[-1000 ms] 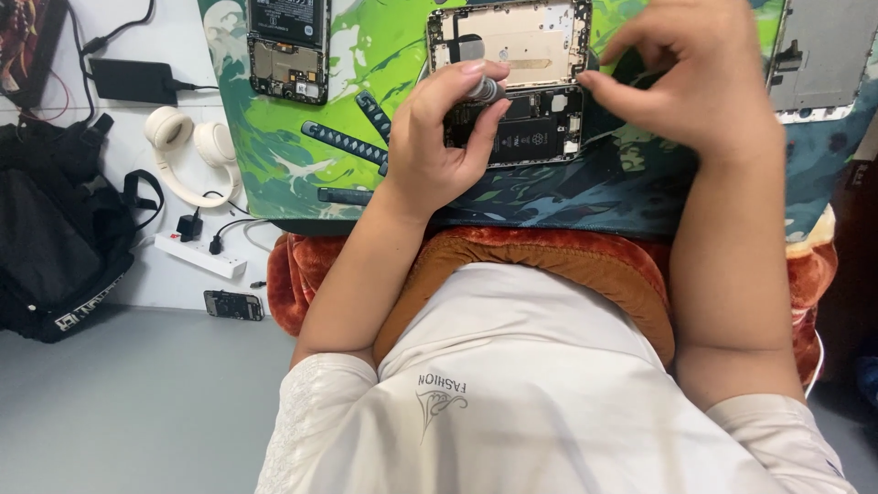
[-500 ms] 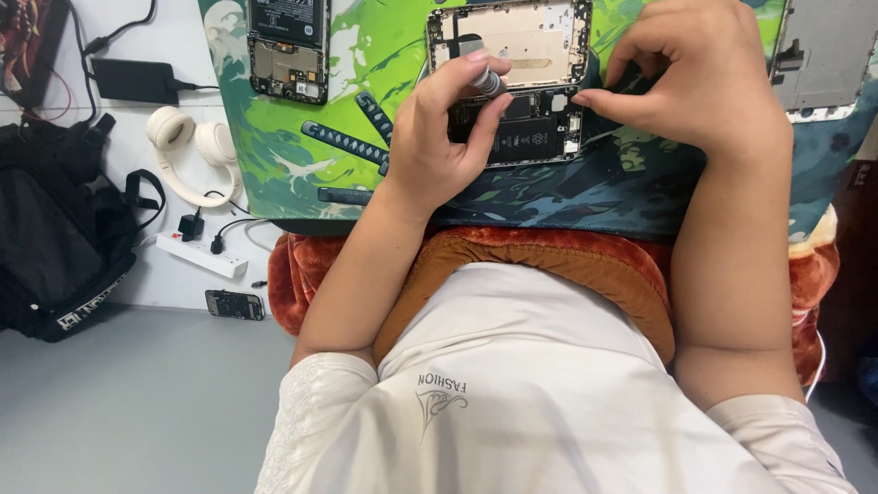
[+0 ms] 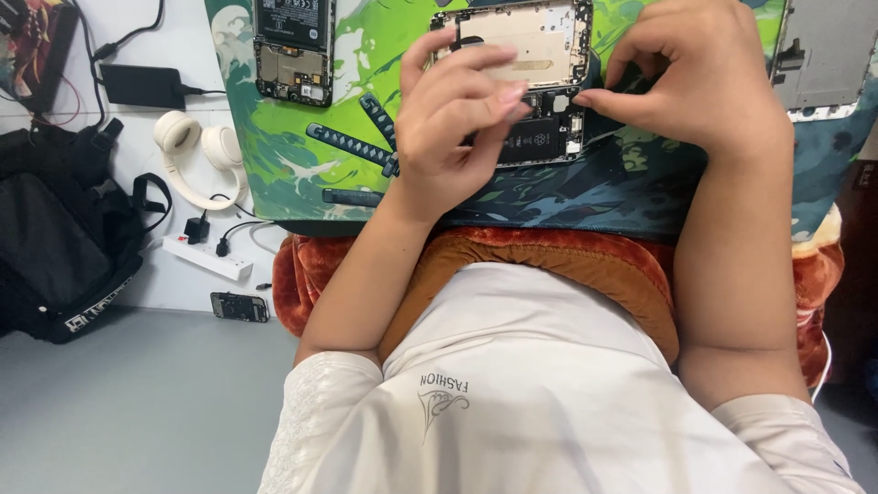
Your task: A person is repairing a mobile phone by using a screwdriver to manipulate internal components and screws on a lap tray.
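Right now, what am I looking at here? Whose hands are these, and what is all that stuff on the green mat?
The picture comes from a camera worn on a person's head, looking down, so you see that person's own two bare hands and their cream shirt. The hands work on an opened phone with its back off, lying on a green patterned work mat. The left hand curls over the phone's lower part; what its fingers pinch is hidden. The right hand presses its fingertips at the phone's right edge. Another opened phone lies further left on the mat. Off the mat, on the left, are white headphones, a white power strip and a black bag.
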